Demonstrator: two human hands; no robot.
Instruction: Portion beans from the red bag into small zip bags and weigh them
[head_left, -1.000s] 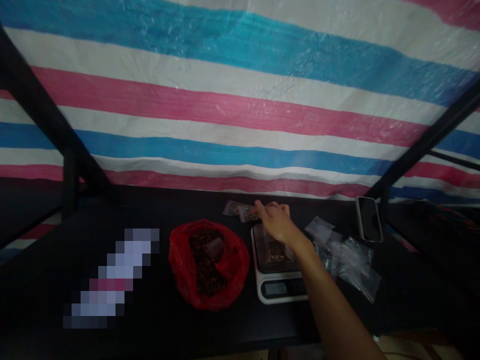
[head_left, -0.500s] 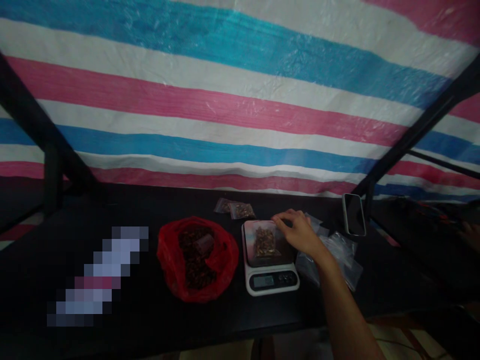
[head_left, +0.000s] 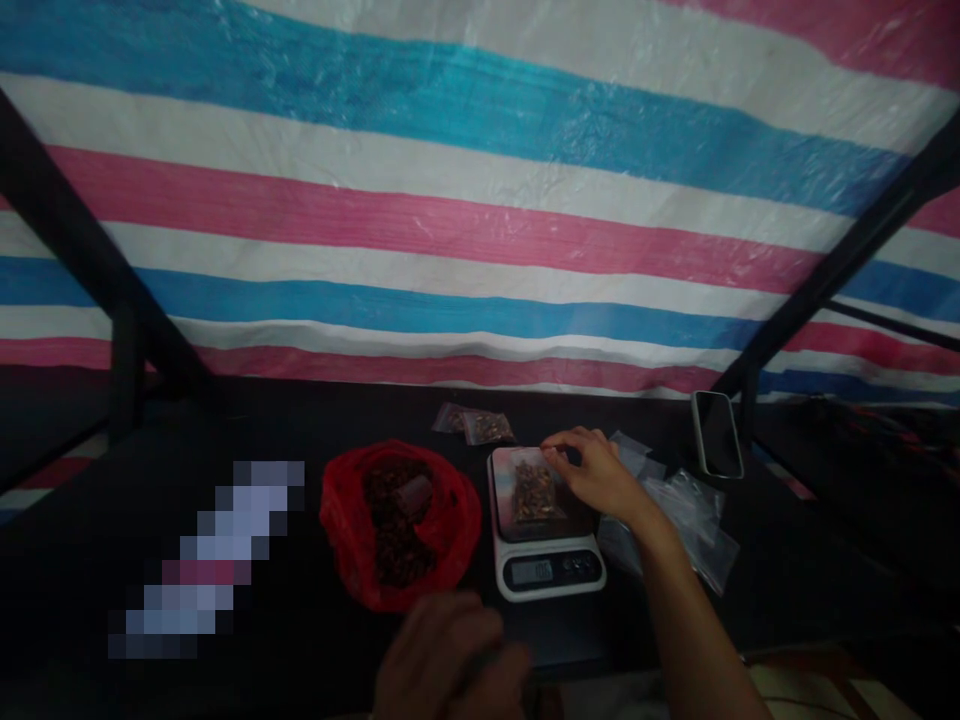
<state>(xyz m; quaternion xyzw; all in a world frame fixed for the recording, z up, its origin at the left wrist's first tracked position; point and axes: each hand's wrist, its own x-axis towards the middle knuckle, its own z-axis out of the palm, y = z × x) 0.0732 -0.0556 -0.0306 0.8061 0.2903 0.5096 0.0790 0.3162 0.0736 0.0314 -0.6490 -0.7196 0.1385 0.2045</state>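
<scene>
A small clear plastic bag (head_left: 534, 492) of brown seed-like pieces lies on the metal pan of a white digital scale (head_left: 551, 588). My right hand (head_left: 596, 470) reaches over the pan's far right corner, thumb and forefinger pinched at the bag's top edge. Low in the foreground, my left hand (head_left: 454, 660) is curled and smeared by motion, so its grip is unclear. Just beyond it stands an open red plastic bag (head_left: 345, 545) full of dark brown pieces. A small clear cup or scoop (head_left: 414, 494) rests in that red bag.
Two filled small bags (head_left: 487, 428) lie behind the scale. Flat clear bags (head_left: 694, 520) are spread right of it, near a phone (head_left: 718, 433). A pixelated strip covers something at left. Black frame bars and a striped sheet (head_left: 480, 300) close off the back.
My left hand has come into view at the bottom. My right fingers have shifted slightly nearer the bag's top. The view has moved a little, and the scale's reading has changed.
</scene>
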